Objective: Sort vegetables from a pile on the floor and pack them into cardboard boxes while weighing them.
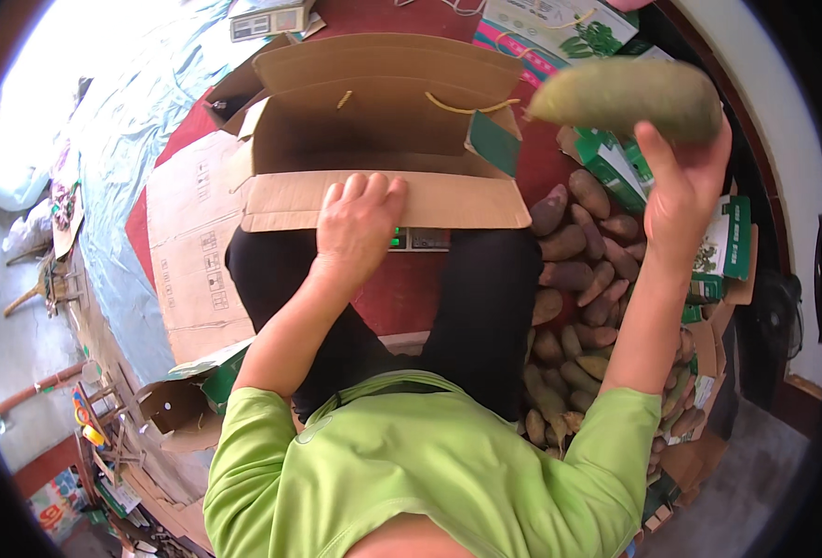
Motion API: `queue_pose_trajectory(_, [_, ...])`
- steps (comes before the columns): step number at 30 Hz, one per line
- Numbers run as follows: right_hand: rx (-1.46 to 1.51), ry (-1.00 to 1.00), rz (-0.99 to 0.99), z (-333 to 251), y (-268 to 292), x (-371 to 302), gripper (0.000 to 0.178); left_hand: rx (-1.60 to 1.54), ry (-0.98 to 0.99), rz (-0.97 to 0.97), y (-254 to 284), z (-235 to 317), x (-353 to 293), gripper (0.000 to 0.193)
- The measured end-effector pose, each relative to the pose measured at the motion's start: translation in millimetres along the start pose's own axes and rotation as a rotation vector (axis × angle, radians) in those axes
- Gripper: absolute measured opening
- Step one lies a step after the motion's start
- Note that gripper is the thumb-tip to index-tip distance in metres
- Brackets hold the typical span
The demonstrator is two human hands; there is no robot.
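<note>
Raised at the upper right, my right hand grips a big, smooth olive-green tuber that tapers toward its left end. The tuber is held in the air, apart from the box and slightly blurred. My left hand lies on the front flap of an open cardboard box, its fingers curled over the flap and the tips hidden. Yellow cord handles show inside the box, and the visible part of its interior holds nothing. Beneath the front flap a scale with a green lit display peeks out.
A heap of reddish-brown and greenish tubers lies by my right leg, bordered by green printed cartons. Flattened cardboard and blue sheeting spread on the left. Another scale stands at the far left.
</note>
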State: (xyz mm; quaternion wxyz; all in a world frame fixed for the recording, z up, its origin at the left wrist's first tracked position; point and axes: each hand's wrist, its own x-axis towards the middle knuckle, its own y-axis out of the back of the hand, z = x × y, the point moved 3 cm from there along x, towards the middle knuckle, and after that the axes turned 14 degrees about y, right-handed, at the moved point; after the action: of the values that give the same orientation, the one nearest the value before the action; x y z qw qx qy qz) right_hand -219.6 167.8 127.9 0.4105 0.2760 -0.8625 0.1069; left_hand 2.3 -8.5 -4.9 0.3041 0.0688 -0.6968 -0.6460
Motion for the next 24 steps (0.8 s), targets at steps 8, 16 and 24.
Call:
queue_pose_trajectory(8, [0.029, -0.114, -0.471, 96, -139, -19, 0.056, -0.054, 0.001, 0.038, 3, 0, 1, 0.033])
queue_pose_trajectory(16, [-0.542, -0.23, -1.369, 148, -188, -88, 0.063, -0.054, 0.015, 0.016, 2, -2, -1, 0.032])
queue_pose_trajectory(24, [-0.211, -0.262, -0.914, 123, -159, -78, 0.057, -0.055, -0.006, -0.027, -1, 1, -3, 0.033])
